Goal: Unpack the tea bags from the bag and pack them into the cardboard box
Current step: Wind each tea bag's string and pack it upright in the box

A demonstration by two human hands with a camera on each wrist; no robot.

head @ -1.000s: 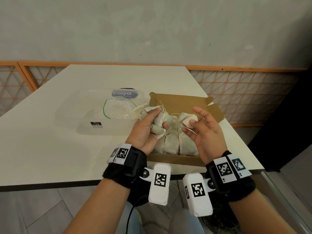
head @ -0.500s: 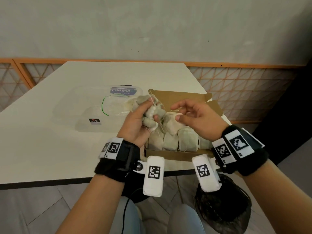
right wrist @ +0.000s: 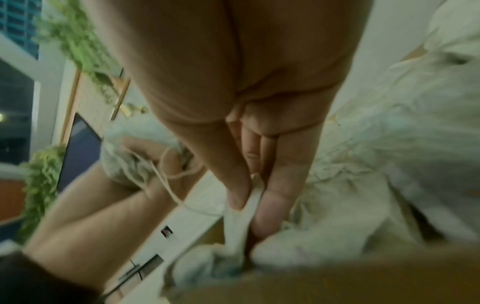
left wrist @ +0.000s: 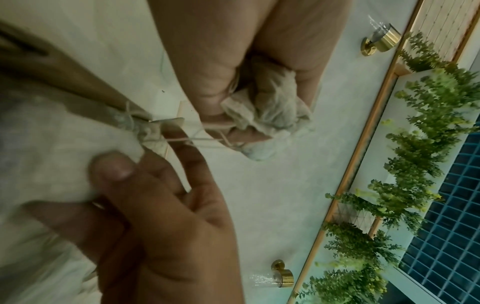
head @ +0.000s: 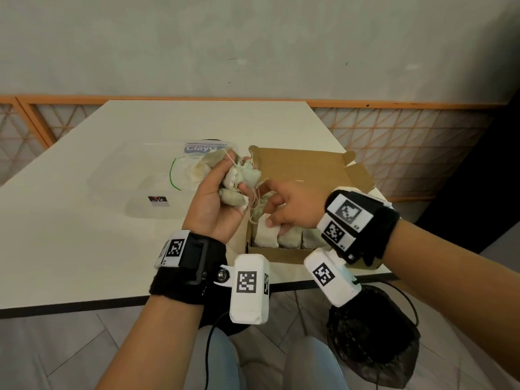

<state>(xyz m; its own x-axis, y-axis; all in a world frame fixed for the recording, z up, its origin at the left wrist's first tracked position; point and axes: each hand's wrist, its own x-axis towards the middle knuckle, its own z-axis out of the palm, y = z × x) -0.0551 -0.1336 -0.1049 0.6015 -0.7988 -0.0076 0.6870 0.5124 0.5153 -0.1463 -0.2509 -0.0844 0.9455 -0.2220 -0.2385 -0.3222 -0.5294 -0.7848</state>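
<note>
In the head view my left hand (head: 233, 182) grips a bunch of white tea bags (head: 239, 178) with loose strings, held just above the left wall of the open cardboard box (head: 309, 170). My right hand (head: 270, 219) reaches down into the box's front-left corner and pinches one tea bag (head: 264, 235) between thumb and finger. Several more tea bags lie packed in the box, partly hidden by that hand. The left wrist view shows curled fingers round the bunch (left wrist: 270, 107). The right wrist view shows the pinched tea bag (right wrist: 245, 207). The clear plastic bag (head: 157, 178) lies left of the box.
The box stands near the front right corner of the white table (head: 84, 235), close to its edges. A black mesh object (head: 371, 342) sits below the table's front edge by my knees. An orange lattice railing (head: 408, 136) runs behind the table.
My right hand has dropped from beside the left hand's bunch into the box's front-left corner with one tea bag. The left hand still holds its bunch, slightly higher and further left.
</note>
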